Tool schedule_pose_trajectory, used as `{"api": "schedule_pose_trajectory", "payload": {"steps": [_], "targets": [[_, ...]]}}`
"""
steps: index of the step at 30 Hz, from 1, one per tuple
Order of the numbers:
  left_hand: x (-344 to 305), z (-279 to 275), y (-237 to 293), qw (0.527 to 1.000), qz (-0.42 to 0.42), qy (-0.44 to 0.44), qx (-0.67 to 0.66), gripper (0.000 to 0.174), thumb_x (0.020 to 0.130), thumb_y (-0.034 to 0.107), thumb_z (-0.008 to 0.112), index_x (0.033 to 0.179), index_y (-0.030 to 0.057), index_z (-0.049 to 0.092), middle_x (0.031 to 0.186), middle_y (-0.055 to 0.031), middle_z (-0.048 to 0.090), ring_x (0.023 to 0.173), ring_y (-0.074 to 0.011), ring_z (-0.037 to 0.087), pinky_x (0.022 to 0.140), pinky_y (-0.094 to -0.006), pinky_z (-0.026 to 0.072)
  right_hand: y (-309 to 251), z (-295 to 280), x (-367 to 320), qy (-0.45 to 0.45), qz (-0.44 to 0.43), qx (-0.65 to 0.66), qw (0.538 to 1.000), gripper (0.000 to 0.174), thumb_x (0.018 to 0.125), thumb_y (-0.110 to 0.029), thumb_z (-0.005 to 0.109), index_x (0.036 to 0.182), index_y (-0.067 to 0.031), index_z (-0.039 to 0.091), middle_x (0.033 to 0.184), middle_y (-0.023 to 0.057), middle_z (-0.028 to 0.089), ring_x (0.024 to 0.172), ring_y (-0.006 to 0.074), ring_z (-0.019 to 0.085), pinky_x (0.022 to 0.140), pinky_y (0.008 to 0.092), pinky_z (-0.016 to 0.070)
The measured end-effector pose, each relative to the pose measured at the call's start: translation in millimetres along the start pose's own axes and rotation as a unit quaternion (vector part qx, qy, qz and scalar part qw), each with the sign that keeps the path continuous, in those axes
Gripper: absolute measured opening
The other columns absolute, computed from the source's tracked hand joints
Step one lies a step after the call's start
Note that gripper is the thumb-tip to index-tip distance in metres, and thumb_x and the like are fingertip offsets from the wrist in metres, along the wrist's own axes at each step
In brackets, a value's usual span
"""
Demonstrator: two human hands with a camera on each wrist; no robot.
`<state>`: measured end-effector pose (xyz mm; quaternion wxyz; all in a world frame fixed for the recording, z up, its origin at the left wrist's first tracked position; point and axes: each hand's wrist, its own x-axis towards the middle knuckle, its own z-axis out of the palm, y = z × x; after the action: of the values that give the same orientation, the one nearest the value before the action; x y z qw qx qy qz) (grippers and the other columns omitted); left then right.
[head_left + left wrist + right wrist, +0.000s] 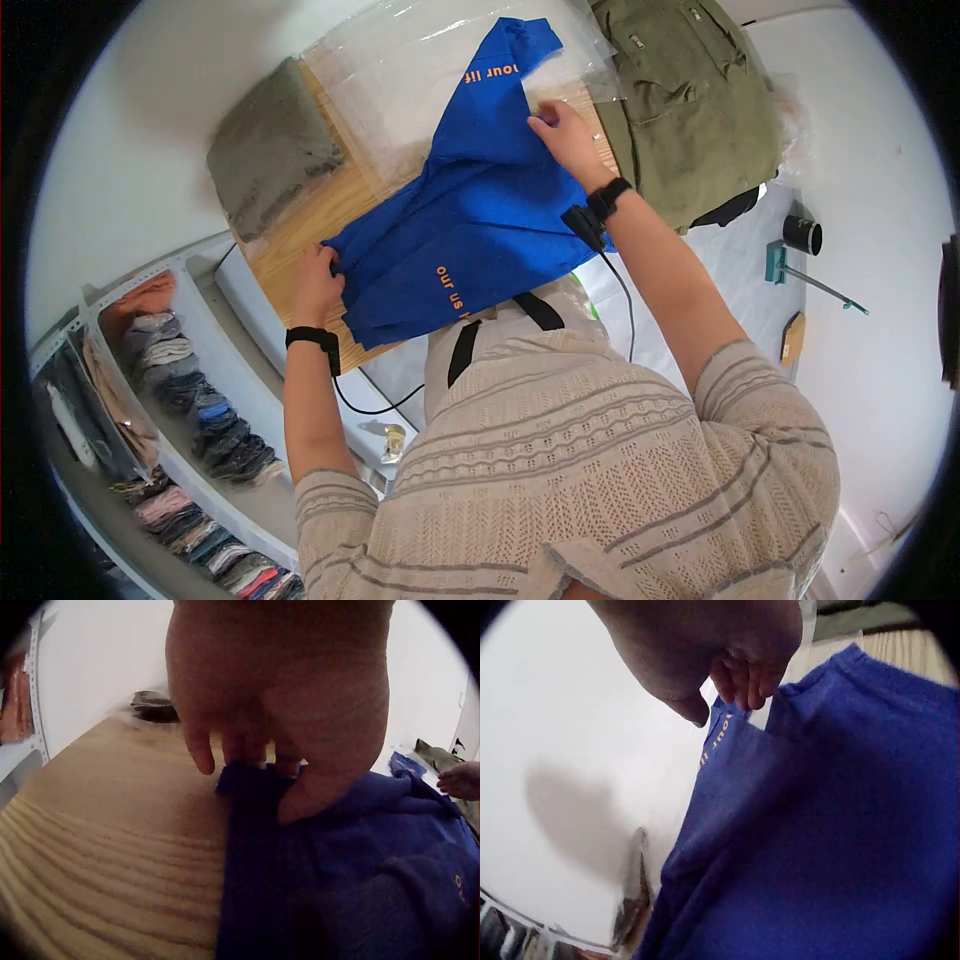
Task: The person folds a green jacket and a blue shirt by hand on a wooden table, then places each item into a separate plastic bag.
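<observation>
White walls around the work spot, a light floor down to the right. Wood-grained counter (290,235) runs slantwise across the head view. Clear plastic bag (375,95) spread flat over its far part; grey folded cloth (275,140) in clear wrap at the left edge. Olive-green cloth item (690,110) with zips at the right end. Shelving (190,425) at lower left, stacked with folded garments, many in clear wrap. Green-headed tool (776,262) and a black cylindrical container (803,235) off to the right.

Blue garment (500,200), orange lettering, lies across the counter between the two hands, rumpled, one narrow part reaching onto the clear bag, the near edge close to the person's front.

Left arm reaches forward, elbow slightly bent, black strap at the wrist. Left hand (318,285) palm down at the garment's left edge, fingers bent downward, thumb on the near side; cloth edge gripped between them.

Right arm stretches further out, angled inward across the counter's right side, black strap and camera at the wrist. Right hand (570,140) at the upper right edge of the garment, thumb and loosely bent fingers apart, a narrow gap between them. Whether the fingertips touch the cloth, cannot tell.
</observation>
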<state>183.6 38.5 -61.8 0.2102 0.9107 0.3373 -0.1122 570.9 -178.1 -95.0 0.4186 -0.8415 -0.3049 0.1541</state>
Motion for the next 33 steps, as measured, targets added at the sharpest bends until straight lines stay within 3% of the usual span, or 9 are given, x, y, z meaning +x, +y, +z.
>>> {"api": "schedule_pose_trajectory", "payload": {"steps": [4, 11, 15, 17, 18, 20, 22, 30, 33], "targets": [[1.5, -6.3, 3.3, 0.999, 0.030, -0.008, 0.029, 0.024, 0.061, 0.005, 0.062, 0.084, 0.0062, 0.058, 0.093, -0.0136, 0.055, 0.094, -0.0341, 0.051, 0.082, -0.0416, 0.0427, 4.6, 37.8, 31.6, -0.032, 0.164, 0.213, 0.963, 0.060, 0.074, -0.020, 0.071, 0.119, 0.0111, 0.047, 0.110, 0.0237, 0.058, 0.103, 0.0292, 0.058, 0.087, 0.0330, 0.0460], [8.4, -4.6, -7.3, 0.998, 0.044, -0.046, 0.029, 0.024, 0.063, 0.009, 0.067, 0.085, 0.0070, 0.058, 0.093, -0.0133, 0.055, 0.094, -0.0334, 0.051, 0.082, -0.0425, 0.0428, 2.3, 28.5, 72.4, -0.188, 0.210, 0.035, 0.959, 0.059, 0.071, -0.024, 0.073, 0.116, 0.0074, 0.052, 0.102, 0.0131, 0.061, 0.090, 0.0181, 0.057, 0.073, 0.0285, 0.0462], [9.3, -4.9, -7.4, 0.996, 0.062, -0.062, 0.017, 0.024, 0.066, 0.008, 0.070, 0.086, 0.0060, 0.057, 0.091, -0.0135, 0.055, 0.091, -0.0340, 0.052, 0.078, -0.0423, 0.0430, -16.5, 17.7, 65.6, -0.175, 0.177, 0.061, 0.967, 0.046, 0.074, -0.020, 0.069, 0.111, 0.0035, 0.056, 0.099, 0.0094, 0.062, 0.088, 0.0162, 0.057, 0.072, 0.0282, 0.0455], [7.9, -0.1, -11.7, 0.998, 0.055, -0.040, -0.012, 0.023, 0.067, 0.006, 0.069, 0.086, 0.0051, 0.057, 0.090, -0.0137, 0.055, 0.089, -0.0345, 0.052, 0.076, -0.0419, 0.0428, -21.3, 7.2, 57.7, -0.146, 0.194, 0.386, 0.890, 0.035, 0.075, -0.013, 0.065, 0.106, 0.0014, 0.060, 0.097, 0.0135, 0.064, 0.088, 0.0231, 0.060, 0.079, 0.0321, 0.0463], [6.2, 3.2, -15.1, 0.998, 0.050, -0.018, -0.038, 0.022, 0.068, 0.004, 0.068, 0.086, 0.0041, 0.056, 0.089, -0.0140, 0.055, 0.088, -0.0350, 0.052, 0.075, -0.0416, 0.0427, -13.2, 3.4, 55.9, -0.151, 0.195, 0.384, 0.890, 0.035, 0.075, -0.013, 0.065, 0.106, 0.0014, 0.060, 0.097, 0.0135, 0.064, 0.088, 0.0231, 0.060, 0.079, 0.0321, 0.0463], [2.9, 13.2, -31.7, 0.994, 0.053, 0.022, -0.092, 0.021, 0.068, 0.003, 0.068, 0.086, 0.0035, 0.056, 0.088, -0.0143, 0.055, 0.086, -0.0352, 0.052, 0.074, -0.0415, 0.0425, -0.1, -9.5, 51.5, -0.125, -0.008, 0.402, 0.907, 0.028, 0.079, -0.005, 0.056, 0.106, -0.0001, 0.059, 0.099, 0.0096, 0.063, 0.089, 0.0191, 0.060, 0.082, 0.0303, 0.0462], [-5.7, 12.1, -34.1, 0.986, 0.055, 0.065, -0.145, 0.021, 0.068, 0.002, 0.068, 0.086, 0.0029, 0.056, 0.087, -0.0146, 0.054, 0.085, -0.0353, 0.052, 0.073, -0.0414, 0.0422, -46.1, -61.0, 23.7, -0.202, 0.150, 0.569, 0.783, 0.032, 0.081, -0.002, 0.052, 0.112, -0.0011, 0.056, 0.104, 0.0073, 0.062, 0.092, 0.0176, 0.060, 0.085, 0.0286, 0.0462], [-24.2, -2.9, -13.0, 0.990, 0.139, 0.018, -0.004, 0.023, 0.065, 0.001, 0.066, 0.086, 0.0052, 0.057, 0.089, -0.0121, 0.055, 0.085, -0.0324, 0.053, 0.074, -0.0404, 0.0433, -25.2, -101.8, -36.1, -0.330, 0.196, 0.457, 0.803, 0.040, 0.079, -0.007, 0.055, 0.118, 0.0018, 0.050, 0.107, 0.0069, 0.060, 0.098, 0.0147, 0.056, 0.089, 0.0279, 0.0428], [-24.3, -1.4, -0.9, 0.990, 0.110, -0.058, 0.059, 0.023, 0.066, -0.002, 0.061, 0.088, 0.0060, 0.058, 0.091, -0.0119, 0.056, 0.088, -0.0327, 0.054, 0.076, -0.0400, 0.0443, -22.0, -85.8, -48.9, -0.356, 0.167, 0.301, 0.869, 0.034, 0.077, -0.008, 0.059, 0.111, -0.0006, 0.056, 0.102, 0.0038, 0.061, 0.092, 0.0125, 0.055, 0.085, 0.0270, 0.0423]]}}
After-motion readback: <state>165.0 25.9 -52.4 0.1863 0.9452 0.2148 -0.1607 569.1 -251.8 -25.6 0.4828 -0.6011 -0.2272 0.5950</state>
